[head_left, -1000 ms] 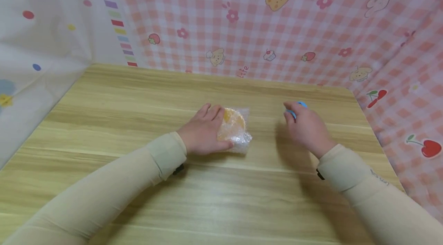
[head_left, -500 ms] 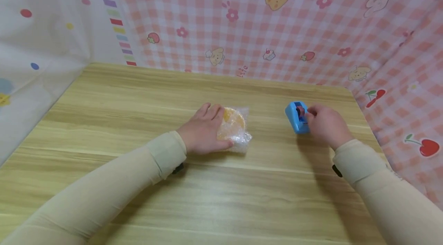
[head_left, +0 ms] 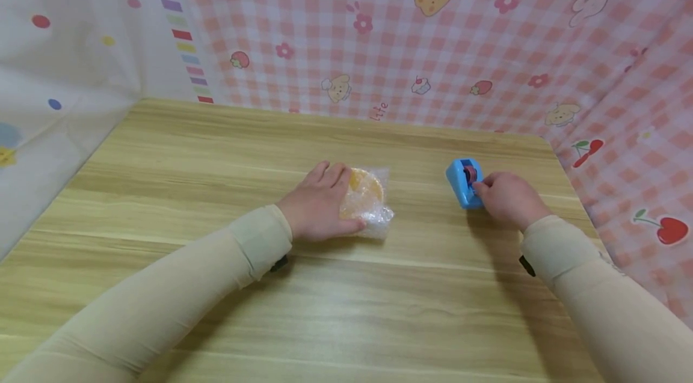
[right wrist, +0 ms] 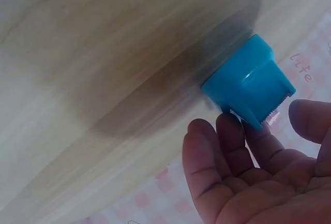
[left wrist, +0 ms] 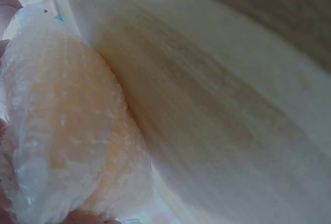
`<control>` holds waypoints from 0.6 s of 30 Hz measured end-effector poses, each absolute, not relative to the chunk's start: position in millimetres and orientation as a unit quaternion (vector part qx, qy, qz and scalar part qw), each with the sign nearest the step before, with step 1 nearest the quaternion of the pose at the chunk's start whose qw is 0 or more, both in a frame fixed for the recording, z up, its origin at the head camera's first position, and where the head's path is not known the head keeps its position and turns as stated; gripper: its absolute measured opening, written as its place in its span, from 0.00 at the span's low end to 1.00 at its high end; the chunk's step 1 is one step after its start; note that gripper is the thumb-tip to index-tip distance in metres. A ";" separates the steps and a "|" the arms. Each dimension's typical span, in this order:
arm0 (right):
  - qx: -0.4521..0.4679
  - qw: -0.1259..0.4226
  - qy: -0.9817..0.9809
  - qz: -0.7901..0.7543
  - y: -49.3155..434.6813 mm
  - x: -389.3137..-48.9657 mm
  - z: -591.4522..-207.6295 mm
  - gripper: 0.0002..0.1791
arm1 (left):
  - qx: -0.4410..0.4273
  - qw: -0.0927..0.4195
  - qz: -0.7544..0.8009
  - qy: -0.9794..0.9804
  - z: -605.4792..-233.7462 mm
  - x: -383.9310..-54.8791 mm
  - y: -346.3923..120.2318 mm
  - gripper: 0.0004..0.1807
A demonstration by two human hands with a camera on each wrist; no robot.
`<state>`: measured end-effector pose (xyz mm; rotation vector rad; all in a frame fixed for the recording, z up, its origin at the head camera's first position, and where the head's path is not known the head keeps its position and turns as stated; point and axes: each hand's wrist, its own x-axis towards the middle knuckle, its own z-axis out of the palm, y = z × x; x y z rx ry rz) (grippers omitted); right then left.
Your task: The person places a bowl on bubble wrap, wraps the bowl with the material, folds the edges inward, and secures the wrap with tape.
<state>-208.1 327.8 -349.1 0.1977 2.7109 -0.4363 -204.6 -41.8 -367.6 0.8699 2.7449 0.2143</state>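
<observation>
A round orange-yellow item in bubble wrap (head_left: 364, 196) lies on the wooden table. My left hand (head_left: 316, 204) holds its left side, fingers on the far edge and thumb at the near edge. In the left wrist view, the bubble wrap (left wrist: 67, 120) fills the left side and hides most of the fingers. A blue tape dispenser (head_left: 464, 183) with a reddish roll stands to the right. My right hand (head_left: 511, 198) is at its cutter end. The right wrist view shows fingertips (right wrist: 227, 123) by the toothed edge, with the thumb (right wrist: 310, 120) apart from them.
The wood-grain table (head_left: 325, 311) runs back to a pink checked cloth (head_left: 390, 40). A white dotted cloth (head_left: 70, 58) hangs at the left. More checked cloth (head_left: 649, 190) borders the right side.
The right hand has moved right from over the tape dispenser to its cutter end, uncovering it, then lowered slightly. The left hand and the wrapped item have stayed still.
</observation>
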 end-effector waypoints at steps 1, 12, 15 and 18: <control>0.070 0.193 0.966 -0.157 327.8 -208.4 -349.7 0.34 | 0.299 0.127 0.073 0.943 -367.6 -204.5 -41.9 0.62; 0.088 0.195 0.960 -0.179 328.3 -210.5 -352.1 0.35 | 0.299 0.125 0.069 0.944 -366.9 -204.3 -40.4 0.62; 0.092 0.187 0.961 -0.182 328.7 -211.5 -354.4 0.35 | 0.298 0.126 0.071 0.944 -367.3 -204.2 -40.4 0.62; 0.090 0.173 0.963 -0.183 329.4 -212.5 -357.4 0.33 | 0.294 0.130 0.073 0.944 -368.0 -204.3 -40.4 0.62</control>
